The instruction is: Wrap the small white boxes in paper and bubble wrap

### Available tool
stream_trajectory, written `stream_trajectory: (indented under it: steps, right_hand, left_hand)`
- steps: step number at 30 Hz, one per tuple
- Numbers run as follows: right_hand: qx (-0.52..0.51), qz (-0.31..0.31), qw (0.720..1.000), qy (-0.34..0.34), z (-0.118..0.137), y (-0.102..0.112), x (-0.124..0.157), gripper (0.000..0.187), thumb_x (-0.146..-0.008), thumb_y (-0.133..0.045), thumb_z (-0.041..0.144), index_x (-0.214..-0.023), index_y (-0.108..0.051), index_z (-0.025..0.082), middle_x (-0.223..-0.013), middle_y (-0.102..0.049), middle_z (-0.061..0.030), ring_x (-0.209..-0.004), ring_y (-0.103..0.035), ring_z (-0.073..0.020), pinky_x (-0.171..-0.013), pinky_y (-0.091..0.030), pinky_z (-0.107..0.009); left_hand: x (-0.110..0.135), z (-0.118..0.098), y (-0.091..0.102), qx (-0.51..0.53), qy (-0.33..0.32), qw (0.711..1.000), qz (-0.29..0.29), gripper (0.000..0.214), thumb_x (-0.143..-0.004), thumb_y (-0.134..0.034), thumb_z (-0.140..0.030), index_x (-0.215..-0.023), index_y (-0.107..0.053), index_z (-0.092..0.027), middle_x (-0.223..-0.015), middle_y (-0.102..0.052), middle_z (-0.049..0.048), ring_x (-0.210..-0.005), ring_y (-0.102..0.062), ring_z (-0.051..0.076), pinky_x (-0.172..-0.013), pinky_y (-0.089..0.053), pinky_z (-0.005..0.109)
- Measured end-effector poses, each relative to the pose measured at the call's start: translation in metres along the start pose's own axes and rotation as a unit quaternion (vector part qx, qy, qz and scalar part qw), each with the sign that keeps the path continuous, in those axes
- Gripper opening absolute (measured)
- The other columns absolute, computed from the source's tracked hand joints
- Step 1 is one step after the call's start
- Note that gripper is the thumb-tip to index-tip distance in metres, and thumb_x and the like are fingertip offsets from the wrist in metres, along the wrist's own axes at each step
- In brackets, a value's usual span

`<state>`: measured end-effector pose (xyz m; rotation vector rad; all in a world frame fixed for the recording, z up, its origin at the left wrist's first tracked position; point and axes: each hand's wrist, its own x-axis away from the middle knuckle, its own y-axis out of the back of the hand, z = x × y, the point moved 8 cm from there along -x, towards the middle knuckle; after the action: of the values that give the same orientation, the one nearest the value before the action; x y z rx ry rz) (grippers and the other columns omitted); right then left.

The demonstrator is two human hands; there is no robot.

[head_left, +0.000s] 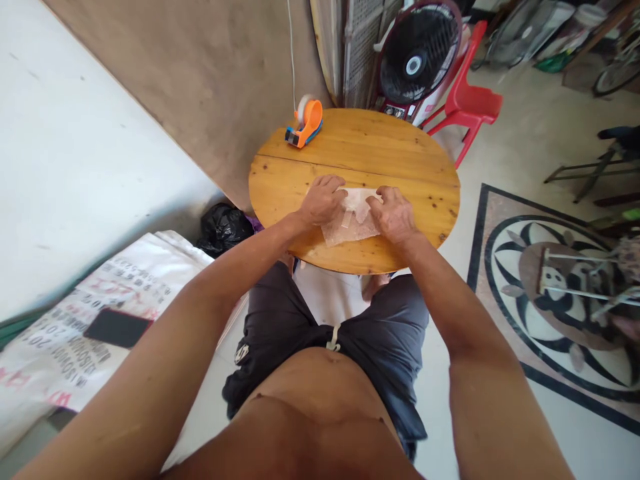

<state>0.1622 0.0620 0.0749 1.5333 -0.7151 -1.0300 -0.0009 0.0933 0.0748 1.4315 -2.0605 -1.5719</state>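
A translucent, whitish sheet of bubble wrap (345,230) lies on the round wooden table (400,147), its far part folded over or bunched. At its left side, my left hand (323,201) has its fingers curled and closed on the far edge. My right hand (393,213) grips the right side, thumb and fingers bent onto the wrap. Between the two hands shows a lighter strip on the sheet. Whether anything lies inside the wrap I cannot tell. Farther back on the table's left stands an orange tape dispenser (313,119) with a tape roll, apart from both hands.
A dark fan (420,57) and a red plastic chair (473,103) stand behind the table. At left are a black plastic bag (225,228) and printed white sacks (165,257) with a phone (117,327) on them. A board (200,73) leans at the back left.
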Motion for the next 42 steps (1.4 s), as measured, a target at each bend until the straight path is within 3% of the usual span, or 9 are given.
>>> stream_trajectory:
  steps: [5, 8, 11, 16, 24, 29, 35, 39, 42]
  right_hand:
    - [-0.08, -0.044, 0.995, -0.051, -0.017, 0.002, -0.016, 0.032, -0.098, -0.042, 0.031, -0.112, -0.069, 0.02, -0.129, -0.059, -0.0146, -0.119, -0.051, -0.0304, -0.1, -0.043, -0.044]
    - [-0.124, -0.116, 0.979, -0.111, -0.028, 0.008, -0.019, 0.031, -0.097, -0.041, 0.03, -0.11, -0.067, 0.019, -0.12, -0.063, -0.0157, -0.115, -0.055, -0.0287, -0.099, -0.044, -0.042]
    - [-0.144, -0.165, 0.964, -0.152, -0.028, 0.015, -0.012, 0.03, -0.096, -0.042, 0.028, -0.11, -0.065, 0.016, -0.11, -0.065, -0.0155, -0.105, -0.058, -0.0276, -0.096, -0.046, -0.041]
    - [-0.183, -0.093, 0.977, -0.049, 0.004, 0.007, -0.011, 0.025, -0.093, -0.047, 0.025, -0.106, -0.068, 0.018, -0.108, -0.068, -0.0133, -0.101, -0.062, -0.0265, -0.093, -0.05, -0.041]
    - [-0.26, -0.01, 0.965, -0.041, -0.006, -0.033, -0.046, 0.067, -0.075, -0.074, 0.026, -0.14, -0.058, 0.017, -0.135, -0.063, -0.0139, -0.12, -0.061, -0.0319, -0.105, -0.049, -0.048]
    - [-0.277, 0.019, 0.96, -0.034, -0.007, -0.04, -0.043, 0.062, -0.075, -0.074, 0.026, -0.135, -0.063, 0.018, -0.124, -0.069, -0.0118, -0.111, -0.063, -0.0312, -0.098, -0.051, -0.046]
    - [-0.268, 0.022, 0.963, -0.008, 0.0, -0.034, -0.019, 0.059, -0.08, -0.071, 0.032, -0.136, -0.061, 0.017, -0.123, -0.069, -0.0127, -0.108, -0.063, -0.0312, -0.094, -0.05, -0.045]
    - [-0.252, 0.025, 0.967, -0.014, -0.001, -0.035, -0.015, 0.06, -0.082, -0.071, 0.03, -0.139, -0.059, 0.017, -0.125, -0.069, -0.0136, -0.111, -0.062, -0.0322, -0.096, -0.05, -0.045]
    - [-0.244, 0.023, 0.969, -0.024, -0.002, -0.035, -0.017, 0.063, -0.081, -0.072, 0.028, -0.141, -0.058, 0.017, -0.129, -0.069, -0.0135, -0.115, -0.062, -0.0326, -0.1, -0.05, -0.046]
  left_hand:
    - [-0.029, 0.015, 0.007, 0.123, 0.061, 0.991, -0.002, 0.013, -0.082, -0.057, -0.016, -0.08, -0.069, -0.02, -0.095, -0.067, 0.008, -0.1, -0.059, 0.022, -0.097, -0.042, 0.033]
    - [-0.048, 0.029, 0.014, 0.193, 0.13, 0.972, -0.029, 0.022, -0.081, -0.064, -0.015, -0.06, -0.059, -0.02, -0.066, -0.052, 0.0018, -0.075, -0.051, 0.017, -0.074, -0.039, 0.027]
    - [-0.064, 0.049, 0.014, 0.243, 0.204, 0.946, -0.072, 0.038, -0.082, -0.065, -0.013, -0.048, -0.048, -0.018, -0.055, -0.038, -0.0016, -0.062, -0.04, 0.012, -0.061, -0.029, 0.027]
    - [-0.089, 0.081, -0.008, 0.2, 0.224, 0.952, -0.062, 0.033, -0.084, -0.063, -0.019, -0.052, -0.052, -0.017, -0.052, -0.038, -0.002, -0.06, -0.043, 0.012, -0.059, -0.029, 0.028]
    - [-0.111, 0.11, -0.036, 0.015, 0.179, 0.984, -0.005, 0.027, -0.084, -0.064, -0.028, -0.06, -0.058, -0.018, -0.055, -0.045, -0.0011, -0.064, -0.047, 0.014, -0.064, -0.032, 0.032]
    - [-0.121, 0.102, -0.045, -0.037, 0.141, 0.988, 0.046, 0.026, -0.096, -0.059, -0.033, -0.078, -0.068, -0.015, -0.07, -0.062, 0.0009, -0.071, -0.045, 0.012, -0.069, -0.034, 0.032]
    - [-0.133, 0.088, -0.06, -0.045, 0.089, 0.991, 0.085, 0.026, -0.088, -0.063, -0.04, -0.089, -0.075, -0.017, -0.085, -0.069, 0.006, -0.086, -0.062, 0.02, -0.081, -0.045, 0.033]
    - [-0.126, 0.096, -0.054, -0.071, 0.095, 0.992, 0.044, 0.03, -0.087, -0.062, -0.034, -0.11, -0.073, -0.016, -0.099, -0.071, 0.0094, -0.098, -0.065, 0.024, -0.09, -0.049, 0.036]
    - [-0.109, 0.102, -0.029, -0.1, 0.112, 0.988, -0.039, 0.038, -0.088, -0.061, -0.029, -0.124, -0.065, -0.018, -0.117, -0.067, 0.0126, -0.107, -0.063, 0.027, -0.097, -0.05, 0.041]
